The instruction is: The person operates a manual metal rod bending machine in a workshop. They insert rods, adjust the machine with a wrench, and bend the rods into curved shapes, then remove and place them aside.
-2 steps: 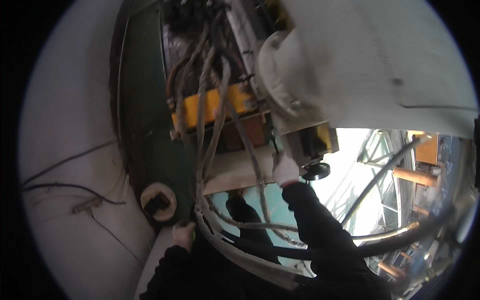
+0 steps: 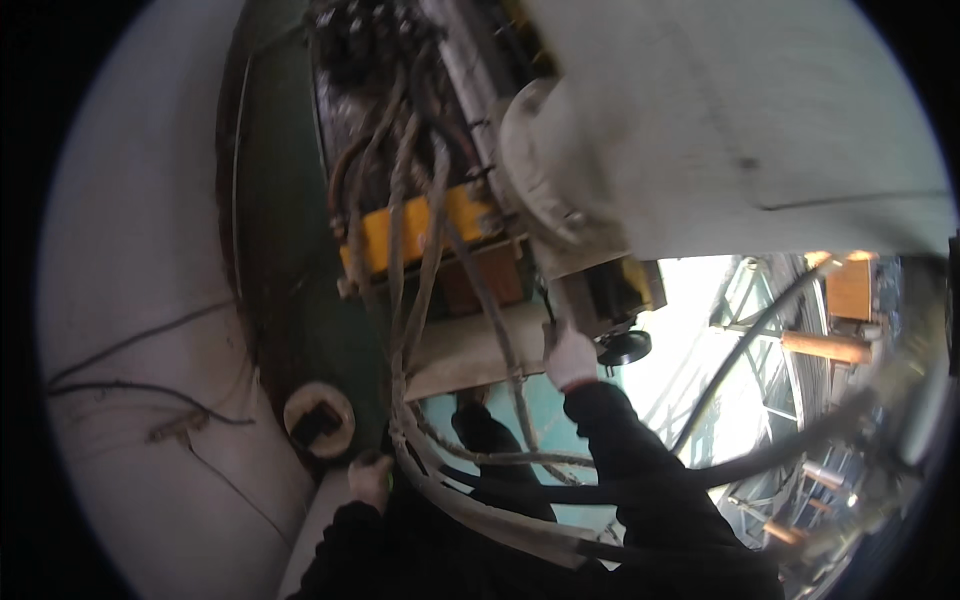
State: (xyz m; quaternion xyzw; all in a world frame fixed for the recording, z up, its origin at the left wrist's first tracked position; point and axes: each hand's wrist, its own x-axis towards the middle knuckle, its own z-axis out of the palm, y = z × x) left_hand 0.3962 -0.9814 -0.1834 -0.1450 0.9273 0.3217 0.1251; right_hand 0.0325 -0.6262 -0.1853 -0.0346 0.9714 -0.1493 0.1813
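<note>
My right hand (image 2: 570,358), in a pale glove, is closed at the near edge of the machine, by a thin dark rod (image 2: 546,303). Its grip is too unclear to tell what is in it. Just right of it sits a black round handwheel or knob (image 2: 625,347). My left hand (image 2: 369,481) is closed low on the left, with a speck of green at its fingers; what it holds is mostly hidden. Several dusty hoses (image 2: 398,290) hang between my hands, from the machine down across my lap.
A yellow block (image 2: 415,232) spans the machine ahead, above a pale plate (image 2: 470,352). A large white casing (image 2: 760,120) fills the upper right. A round pale fixture (image 2: 319,420) stands by the left wall, where black cables (image 2: 140,388) run. A drop with steel trusses (image 2: 765,350) shows at right.
The view has shifted slightly, so the machine and casing appear a little further left. Both hands stay closed at about the same places.
</note>
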